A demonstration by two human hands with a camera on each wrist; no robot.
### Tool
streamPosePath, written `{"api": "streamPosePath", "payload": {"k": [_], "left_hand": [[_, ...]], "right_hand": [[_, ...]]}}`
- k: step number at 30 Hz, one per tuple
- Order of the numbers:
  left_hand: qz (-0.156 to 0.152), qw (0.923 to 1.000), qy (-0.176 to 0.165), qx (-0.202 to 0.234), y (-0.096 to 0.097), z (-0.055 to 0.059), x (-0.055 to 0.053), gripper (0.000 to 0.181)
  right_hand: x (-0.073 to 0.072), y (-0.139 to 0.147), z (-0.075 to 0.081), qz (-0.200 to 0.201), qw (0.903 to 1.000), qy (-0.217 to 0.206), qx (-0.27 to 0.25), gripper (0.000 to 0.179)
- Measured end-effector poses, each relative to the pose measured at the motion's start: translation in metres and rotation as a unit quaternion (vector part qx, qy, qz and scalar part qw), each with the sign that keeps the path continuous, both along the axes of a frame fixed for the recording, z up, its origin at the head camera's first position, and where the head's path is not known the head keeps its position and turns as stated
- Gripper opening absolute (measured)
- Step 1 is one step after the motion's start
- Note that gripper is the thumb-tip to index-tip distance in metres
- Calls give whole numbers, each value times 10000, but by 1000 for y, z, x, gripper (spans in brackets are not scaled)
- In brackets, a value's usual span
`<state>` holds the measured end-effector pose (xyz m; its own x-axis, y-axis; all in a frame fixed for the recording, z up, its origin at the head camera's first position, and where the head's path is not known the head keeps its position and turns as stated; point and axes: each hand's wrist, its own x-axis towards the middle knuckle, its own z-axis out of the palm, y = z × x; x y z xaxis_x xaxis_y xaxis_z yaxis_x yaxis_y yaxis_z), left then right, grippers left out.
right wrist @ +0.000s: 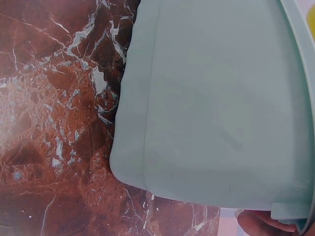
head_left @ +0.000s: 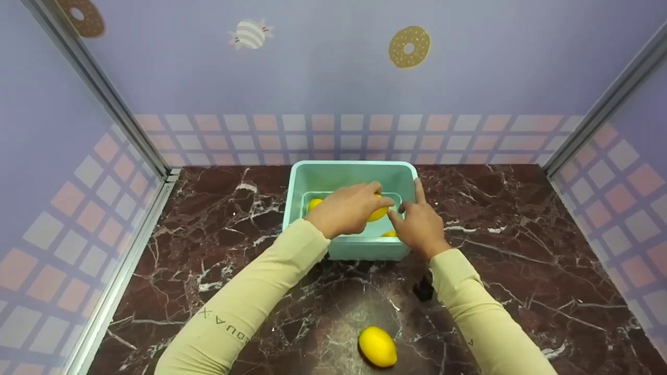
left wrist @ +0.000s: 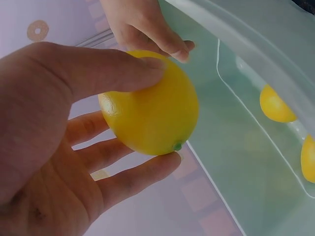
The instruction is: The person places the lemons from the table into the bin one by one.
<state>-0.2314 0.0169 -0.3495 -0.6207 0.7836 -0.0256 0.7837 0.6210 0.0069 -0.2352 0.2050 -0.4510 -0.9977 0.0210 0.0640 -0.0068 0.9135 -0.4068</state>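
My left hand (head_left: 344, 208) holds a yellow lemon (left wrist: 157, 113) between thumb and fingers, over the inside of a pale green plastic bin (head_left: 354, 251). At the bin's right side, my right hand (head_left: 422, 224) grips the rim, its index finger stretched along the edge. In the right wrist view a fingertip (right wrist: 258, 223) shows beneath the rim's corner, while the rest of that hand is out of frame. One lemon (head_left: 315, 203) lies at the left inside the bin. Another lemon (head_left: 390, 234) is partly hidden behind the front wall.
A single lemon (head_left: 378, 347) lies on the dark red marbled tabletop (head_left: 208, 291), near the front. A small black object (head_left: 423, 288) sits beside the right sleeve. Purple panels with a checked border (head_left: 323, 122) enclose the table at the back and both sides.
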Motion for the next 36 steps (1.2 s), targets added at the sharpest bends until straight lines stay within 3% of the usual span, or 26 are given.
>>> {"api": "streamPosePath", "payload": {"k": [6, 17, 36], "left_hand": [[62, 9999, -33, 84, 0, 0, -5, 58], [394, 9983, -429, 84, -3, 1, -13, 72], [448, 9982, -402, 29, 2, 4, -24, 62]], "right_hand": [[0, 0, 1, -7, 10000, -84, -9, 49], [1, 0, 0, 24, 10000, -67, -52, 51], [0, 0, 0, 7, 10000, -27, -58, 50]]}}
